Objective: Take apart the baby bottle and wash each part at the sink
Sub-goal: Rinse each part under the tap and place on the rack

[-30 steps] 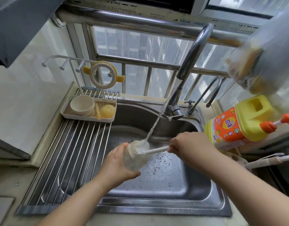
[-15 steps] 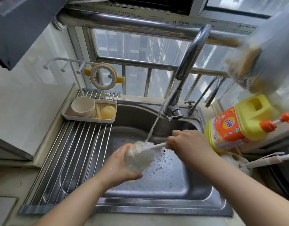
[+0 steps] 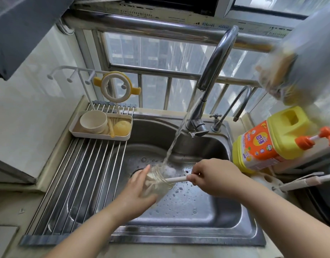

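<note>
Bottle position: the clear bottle body (image 3: 156, 185) is being held tilted over the sink basin (image 3: 188, 211), its mouth turned toward the right; compared with a second ago it is being carried slightly back and to the left, nearer the drain.
Left hand: the left hand (image 3: 134, 194) is being wrapped round the bottle's lower half, thumb and fingers curled on the wall, with the index finger stretched along the upper side.
Right hand: the right hand (image 3: 214, 175) is being closed on the pale brush handle (image 3: 176, 179), fingers clamped together round it; the handle is now being driven deeper, less of it showing outside the mouth than half a second ago.
Water: the stream from the faucet (image 3: 212, 75) is being caught at the bottle's rim, as it was in the earlier views.
Meaning for the task: the inside of the body is judged to be in mid-scrub; rinsing is probably being done in the same stroke.
Other parts: a pale cap-like piece (image 3: 93, 121) and a yellow dome (image 3: 121, 128) are being kept in the tray (image 3: 75, 130) behind the roll-up rack (image 3: 76, 183); whether they are washed cannot be told.
Hidden: the brush head is being blurred by wet plastic and foam; the drain is being covered by the bottle and left hand.
Hard to make out: the hanging bag (image 3: 298, 58) at upper right is being smeared out of focus; the detergent jug (image 3: 272, 138) label is not being read.
</note>
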A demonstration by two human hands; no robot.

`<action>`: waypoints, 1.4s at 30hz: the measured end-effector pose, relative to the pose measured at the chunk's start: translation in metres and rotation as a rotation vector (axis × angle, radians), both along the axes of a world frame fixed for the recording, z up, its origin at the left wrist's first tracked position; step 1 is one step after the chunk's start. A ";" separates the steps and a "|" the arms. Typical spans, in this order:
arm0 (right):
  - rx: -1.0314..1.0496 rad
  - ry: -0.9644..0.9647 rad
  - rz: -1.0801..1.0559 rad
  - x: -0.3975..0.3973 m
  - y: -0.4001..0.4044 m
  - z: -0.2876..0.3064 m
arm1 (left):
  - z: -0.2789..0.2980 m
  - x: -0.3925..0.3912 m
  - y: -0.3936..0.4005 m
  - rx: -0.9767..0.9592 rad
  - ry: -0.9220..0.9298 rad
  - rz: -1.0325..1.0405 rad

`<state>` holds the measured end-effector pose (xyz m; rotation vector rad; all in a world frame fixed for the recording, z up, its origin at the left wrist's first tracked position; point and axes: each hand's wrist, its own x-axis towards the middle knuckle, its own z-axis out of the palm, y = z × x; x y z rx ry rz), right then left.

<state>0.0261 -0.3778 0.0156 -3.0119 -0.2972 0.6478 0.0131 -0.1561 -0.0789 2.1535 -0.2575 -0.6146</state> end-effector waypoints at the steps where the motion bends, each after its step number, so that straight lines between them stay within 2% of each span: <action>1: -0.005 -0.002 0.002 -0.001 -0.001 0.000 | 0.001 0.003 0.002 0.016 -0.012 -0.025; 6: 0.017 -0.047 0.028 -0.005 0.001 0.000 | 0.000 0.020 0.004 0.125 -0.078 -0.018; 11: -0.056 -0.050 0.056 0.001 -0.010 0.011 | -0.003 0.015 0.006 0.038 -0.062 0.044; 14: -0.135 -0.089 0.028 0.009 -0.021 0.019 | -0.009 0.013 0.003 0.035 -0.124 0.102; 18: -0.142 -0.058 0.062 0.005 -0.007 0.003 | -0.009 0.014 -0.004 0.020 -0.141 0.156; 26: -0.034 -0.045 -0.109 -0.002 -0.056 0.013 | -0.008 0.009 0.002 0.031 -0.115 0.140; 30: -0.008 -0.069 -0.264 -0.011 -0.073 0.010 | -0.009 0.004 0.000 0.004 -0.094 0.169; 37: 0.147 -0.073 -0.398 -0.015 -0.068 -0.019 | -0.001 -0.002 -0.004 -0.069 -0.057 0.210; 42: 0.230 -0.055 -0.451 -0.015 -0.060 -0.032 | -0.001 -0.002 -0.009 -0.054 -0.066 0.238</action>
